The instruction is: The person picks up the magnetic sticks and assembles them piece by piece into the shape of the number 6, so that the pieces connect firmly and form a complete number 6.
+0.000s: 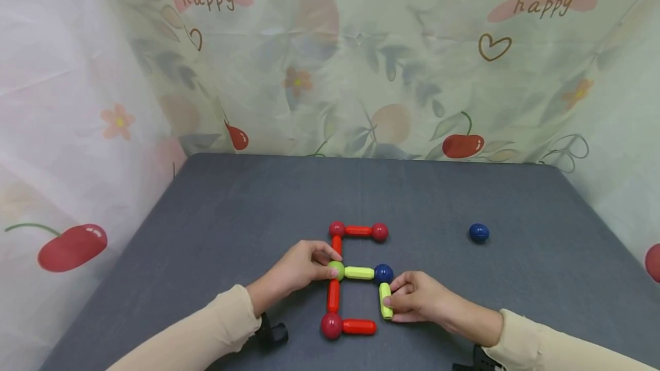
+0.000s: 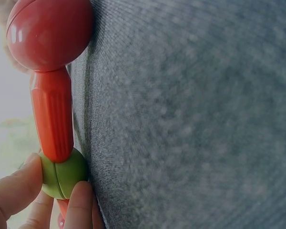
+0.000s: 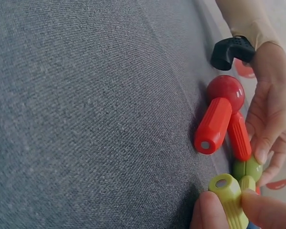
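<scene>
On the table lies a joined figure of magnetic rods and balls. My left hand (image 1: 304, 265) pinches the green ball (image 2: 66, 174) at the middle of its left side. A yellow-green rod (image 1: 359, 272) runs from that ball to a blue ball (image 1: 383, 273). Between thumb and fingers, my right hand (image 1: 420, 301) holds another yellow-green rod (image 1: 385, 301), its far end at the blue ball; whether they touch I cannot tell. Red rods lead from the green ball to a red ball (image 1: 337, 229) above and a larger-looking red ball (image 1: 332, 325) below. A lower red rod (image 1: 359, 327) points right, its end free.
A loose blue ball (image 1: 479, 233) sits at the right of the grey table (image 1: 232, 199). An upper red rod (image 1: 358, 231) ends in a red ball (image 1: 380, 232). Printed curtains (image 1: 361, 73) surround the table's back and sides. Black wrist cameras (image 1: 273, 332) hang beneath the wrists.
</scene>
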Motion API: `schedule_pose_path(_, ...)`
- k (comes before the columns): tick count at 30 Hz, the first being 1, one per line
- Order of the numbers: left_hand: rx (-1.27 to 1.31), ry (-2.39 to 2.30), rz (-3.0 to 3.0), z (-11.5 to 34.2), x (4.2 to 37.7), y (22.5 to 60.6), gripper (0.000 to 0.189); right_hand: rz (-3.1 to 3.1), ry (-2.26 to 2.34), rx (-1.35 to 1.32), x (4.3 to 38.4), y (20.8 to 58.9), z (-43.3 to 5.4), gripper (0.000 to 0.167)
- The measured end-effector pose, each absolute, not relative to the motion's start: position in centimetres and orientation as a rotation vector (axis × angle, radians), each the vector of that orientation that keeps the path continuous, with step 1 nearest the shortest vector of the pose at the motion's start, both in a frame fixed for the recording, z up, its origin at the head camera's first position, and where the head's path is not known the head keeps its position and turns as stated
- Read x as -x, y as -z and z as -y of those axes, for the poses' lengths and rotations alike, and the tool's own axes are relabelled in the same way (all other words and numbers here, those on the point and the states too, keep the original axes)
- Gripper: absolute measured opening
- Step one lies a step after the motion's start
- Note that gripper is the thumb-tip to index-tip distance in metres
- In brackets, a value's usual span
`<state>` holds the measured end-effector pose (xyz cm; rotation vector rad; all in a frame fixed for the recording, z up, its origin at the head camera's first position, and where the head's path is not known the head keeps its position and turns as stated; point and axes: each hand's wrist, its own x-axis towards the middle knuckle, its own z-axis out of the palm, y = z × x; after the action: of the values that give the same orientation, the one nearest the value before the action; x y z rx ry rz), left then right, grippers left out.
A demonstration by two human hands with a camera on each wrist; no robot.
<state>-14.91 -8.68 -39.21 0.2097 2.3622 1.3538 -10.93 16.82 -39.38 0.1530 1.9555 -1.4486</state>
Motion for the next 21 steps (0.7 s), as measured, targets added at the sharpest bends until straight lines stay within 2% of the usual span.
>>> schedule_pose_path(21, -0.198, -1.347, -2.352, 8.67, 14.97, 39.06, 0.020, -2.032, 1.379, -0.124, 11.02, 39.32, -16.63, 0.034)
